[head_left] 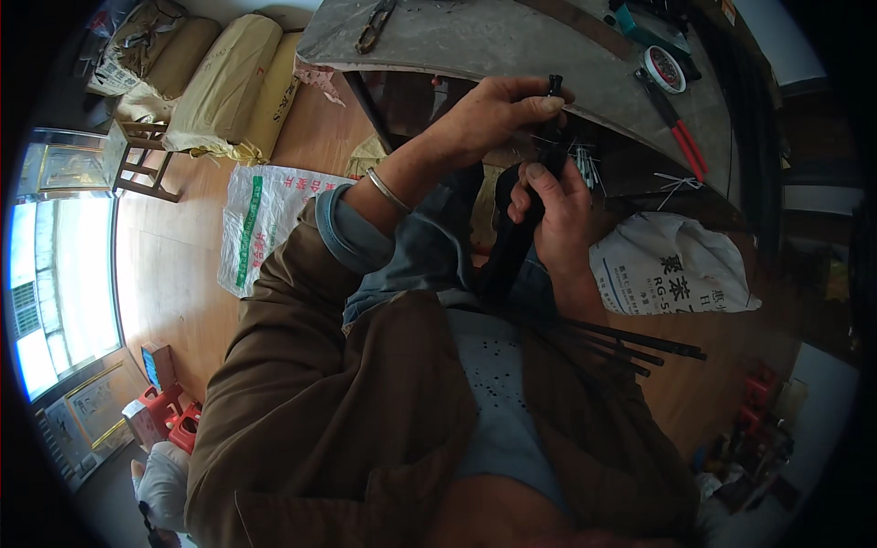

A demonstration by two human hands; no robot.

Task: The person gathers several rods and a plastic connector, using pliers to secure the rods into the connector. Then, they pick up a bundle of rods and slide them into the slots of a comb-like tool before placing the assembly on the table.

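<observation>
My left hand [502, 114] is closed in a pinch, thumb and fingers holding a small black knobbed piece [554, 85] that sticks up above the thumb. Just below it, my right hand [555, 205] curls its fingers, thumb on top, round a long black bundle [512, 247] that runs down across my lap. What exactly the bundle is stays too dark to tell. Thin black rods [630, 345] stick out to the right by my waist. Several thin metal rods [585, 164] show beyond my right hand, partly hidden by it.
A grey worktable [438, 36] stands ahead, with pliers [375, 26], red-handled cutters [681, 137] and a round dish [664, 69] on it. White sacks [671, 265] lie at right and left. Wrapped rolls [228, 87] and a wooden stool [146, 160] are far left.
</observation>
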